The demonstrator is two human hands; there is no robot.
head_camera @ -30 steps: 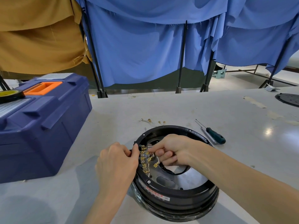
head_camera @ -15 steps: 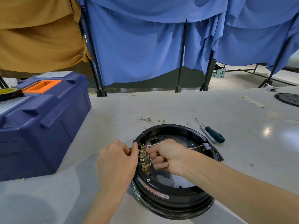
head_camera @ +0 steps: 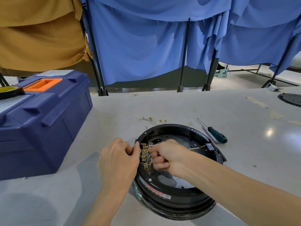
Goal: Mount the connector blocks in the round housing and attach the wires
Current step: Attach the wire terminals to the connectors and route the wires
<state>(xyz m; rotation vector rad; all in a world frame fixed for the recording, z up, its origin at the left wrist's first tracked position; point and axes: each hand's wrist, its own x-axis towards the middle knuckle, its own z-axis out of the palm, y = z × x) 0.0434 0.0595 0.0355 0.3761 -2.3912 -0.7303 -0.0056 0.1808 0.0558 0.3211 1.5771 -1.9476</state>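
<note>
housing (head_camera: 179, 198) on tabletop (head_camera: 179, 108), close in front of me. left hand (head_camera: 118, 159) clamped on its rim beside the blocks (head_camera: 145, 156), bracing it I think. right hand (head_camera: 169, 158) pinches a wire (head_camera: 194, 148) at the terminals, probably seating it.

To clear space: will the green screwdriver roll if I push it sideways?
Probably: the screwdriver has a rounded handle and lies on the smooth, glossy table. Its thin shaft looks stiff, and it seems light.
</note>
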